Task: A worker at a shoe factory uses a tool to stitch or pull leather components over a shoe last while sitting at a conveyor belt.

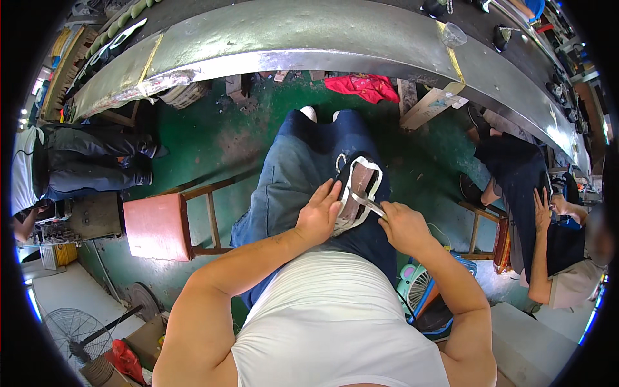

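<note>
A shoe (369,179) with a white rim and a brown underside lies bottom up across my lap. My left hand (319,211) is closed on the shoe's left side, its fingers along the rim. In my right hand (405,227) I grip a slim silver metal hand tool (369,204), whose exact kind I cannot make out. Its far end touches or hovers over the brown underside; I cannot tell which. The near end of the tool is hidden in my right hand.
A long metal-edged workbench (290,39) curves across the front, with a clear plastic cup (453,35) on it. A red-topped stool (157,227) stands left, and a small green fan (414,282) right. Co-workers sit on the right (516,187) and stand on the left (90,158).
</note>
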`<action>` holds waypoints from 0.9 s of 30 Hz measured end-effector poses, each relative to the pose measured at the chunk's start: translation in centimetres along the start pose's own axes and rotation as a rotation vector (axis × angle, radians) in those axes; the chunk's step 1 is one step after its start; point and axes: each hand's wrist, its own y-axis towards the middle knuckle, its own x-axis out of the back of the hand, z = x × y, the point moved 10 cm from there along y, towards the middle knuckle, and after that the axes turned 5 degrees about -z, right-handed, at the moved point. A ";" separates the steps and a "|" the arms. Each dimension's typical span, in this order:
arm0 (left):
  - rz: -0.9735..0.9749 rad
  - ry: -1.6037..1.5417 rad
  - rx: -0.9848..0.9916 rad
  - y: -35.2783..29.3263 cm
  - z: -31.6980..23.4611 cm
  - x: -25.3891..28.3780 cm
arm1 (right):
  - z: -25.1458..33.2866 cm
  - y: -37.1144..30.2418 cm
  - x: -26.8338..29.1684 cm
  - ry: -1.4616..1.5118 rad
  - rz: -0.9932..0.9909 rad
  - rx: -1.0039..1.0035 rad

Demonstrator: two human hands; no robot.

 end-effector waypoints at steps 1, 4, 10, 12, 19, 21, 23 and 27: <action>0.040 0.027 -0.057 0.1 -0.7 -0.1 | -0.3 -0.4 -0.2 0.000 -0.004 -0.001; 0.161 0.127 -0.180 0.4 -2.0 -0.8 | -2.5 -1.8 -1.3 0.046 0.008 -0.066; 0.382 0.214 -0.122 1.8 -2.2 -1.6 | -4.2 -1.3 0.1 0.380 0.297 -0.283; 0.433 0.239 -0.099 1.6 -2.1 -2.0 | -3.3 0.4 0.3 0.496 0.109 -0.286; 0.575 0.343 -0.145 1.9 -4.3 -1.6 | -3.4 2.1 -1.5 0.340 0.089 -0.164; 0.626 0.384 -0.177 0.9 -3.7 -2.0 | -3.1 1.6 -2.5 0.230 0.059 -0.117; 0.380 0.035 -0.093 -0.1 -1.2 -1.2 | -3.2 1.7 -2.1 0.238 0.106 -0.160; 0.338 -0.223 0.395 -2.5 3.0 -1.4 | -1.6 0.0 -2.7 0.460 0.144 -0.184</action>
